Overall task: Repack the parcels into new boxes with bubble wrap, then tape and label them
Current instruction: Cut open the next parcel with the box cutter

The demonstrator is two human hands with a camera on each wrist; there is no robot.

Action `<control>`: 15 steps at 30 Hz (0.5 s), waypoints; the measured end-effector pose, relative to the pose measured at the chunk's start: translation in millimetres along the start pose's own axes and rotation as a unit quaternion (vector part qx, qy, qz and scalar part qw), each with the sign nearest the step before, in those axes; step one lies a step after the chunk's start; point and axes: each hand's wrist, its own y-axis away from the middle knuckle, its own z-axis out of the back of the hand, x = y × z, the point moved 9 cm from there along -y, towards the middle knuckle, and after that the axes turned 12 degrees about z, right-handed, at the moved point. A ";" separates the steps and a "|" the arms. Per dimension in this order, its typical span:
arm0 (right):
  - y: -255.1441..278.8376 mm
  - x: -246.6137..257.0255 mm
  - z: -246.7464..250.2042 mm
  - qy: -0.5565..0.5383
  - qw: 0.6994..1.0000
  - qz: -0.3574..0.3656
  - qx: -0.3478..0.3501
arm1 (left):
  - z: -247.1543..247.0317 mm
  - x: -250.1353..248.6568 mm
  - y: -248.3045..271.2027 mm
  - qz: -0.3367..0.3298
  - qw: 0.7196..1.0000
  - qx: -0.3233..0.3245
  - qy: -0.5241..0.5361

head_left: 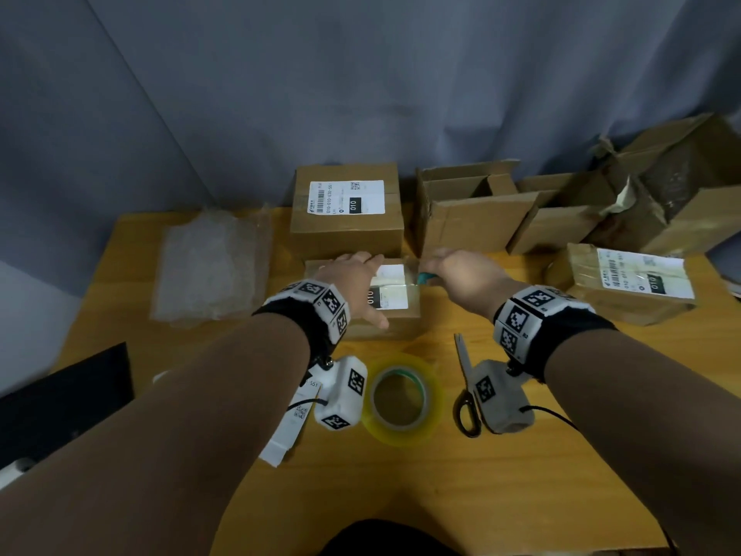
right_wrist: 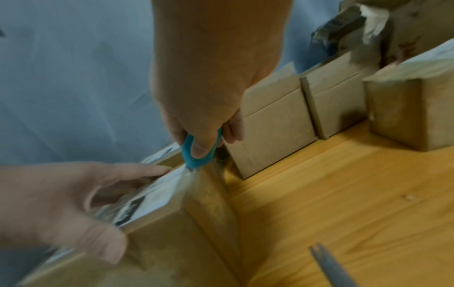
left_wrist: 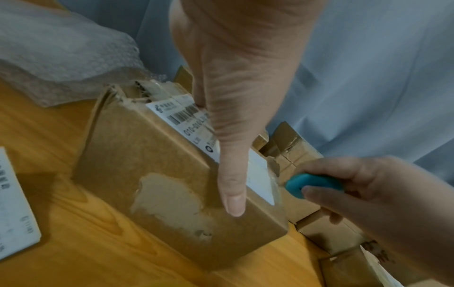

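On the yellow wooden tabletop (head_left: 481, 475), at its middle, I see the small brown cardboard parcel (left_wrist: 152, 159) with a white shipping label (head_left: 391, 288) on top; I can read "010" in white on a black patch, and from the left wrist a barcode above digits starting "010-010". My left hand (head_left: 353, 282) lies over the parcel top, fingers straight, thumb down the near side wall. My right hand (head_left: 465, 274) grips a small teal plastic cutter (right_wrist: 194, 153), thumb through its loop, its tip touching the taped right top edge of the parcel. Behind stands a larger sealed brown carton (head_left: 347, 212) labelled "010-010-130-551" and "010". To the right lies another taped parcel (head_left: 629, 284) with a "010" label. Near me rest a clear tape roll (head_left: 403, 399), grey scissors (head_left: 467, 391) and a loose white label sheet (head_left: 288, 423) ending "551". Bubble wrap (head_left: 208, 266) lies far left.
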 end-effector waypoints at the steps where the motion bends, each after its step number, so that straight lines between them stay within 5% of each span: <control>1: 7.3 -11.3 -2.3 0.018 0.999 -0.024 0.015 | -1.1 -0.3 -0.3 -0.003 1.000 -0.004 0.004; 5: 31.0 -42.4 -1.8 -0.057 0.989 -0.132 -0.040 | -3.5 1.0 1.1 -0.012 1.000 -0.015 -0.005; 9: 19.3 -34.5 -2.5 -0.212 0.956 -0.158 -0.126 | -5.9 2.9 2.6 -0.005 1.000 -0.021 -0.007; 15: 6.9 -33.1 -24.3 -0.325 0.908 -0.211 -0.162 | -1.3 17.3 8.2 0.005 1.000 -0.023 0.011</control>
